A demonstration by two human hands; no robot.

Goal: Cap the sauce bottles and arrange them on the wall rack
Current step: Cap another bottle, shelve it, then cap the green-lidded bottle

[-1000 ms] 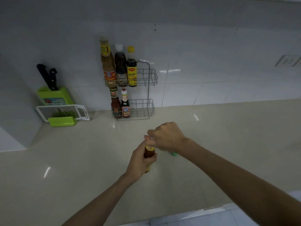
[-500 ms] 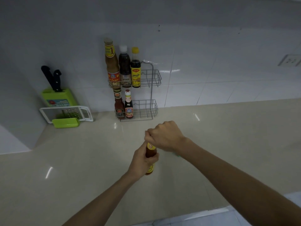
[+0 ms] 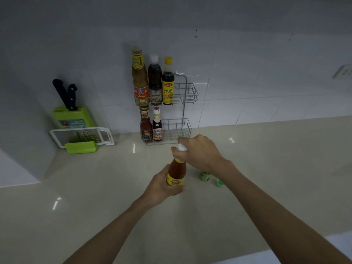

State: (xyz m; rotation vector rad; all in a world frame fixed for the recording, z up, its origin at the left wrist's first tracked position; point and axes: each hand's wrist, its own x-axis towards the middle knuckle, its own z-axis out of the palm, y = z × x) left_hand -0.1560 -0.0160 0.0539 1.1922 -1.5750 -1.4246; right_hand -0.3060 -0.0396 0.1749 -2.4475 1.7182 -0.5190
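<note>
Counter, beige polished stone, glossy.

Wire rack, grey, two-tier, at the counter's back edge against white tile. Three capped bottles stand at the left end of the upper tier and two at the left end of the lower.

Tall brown-sauce bottle, upper tier, leftmost. Its yellow neck band carries a large "1"; the red body label is in Thai script, not legible.

Yellow-capped dark bottle, upper tier, rightmost. Yellow label with a red oval brand mark and Thai script.

Orange-red sauce bottle, yellow label, upright over mid-counter; its base is hidden.

Left hand, wrapped round the lower body of that bottle.

Right hand, fingers curled over the neck, pinching the round white cap.

Change: half a second ago the right hand hid the bottle's top entirely; now the cap shows between the fingers. Capping is probably nearly done, with racking next.

Two small green caps, on the counter just right of the held bottle.
</note>
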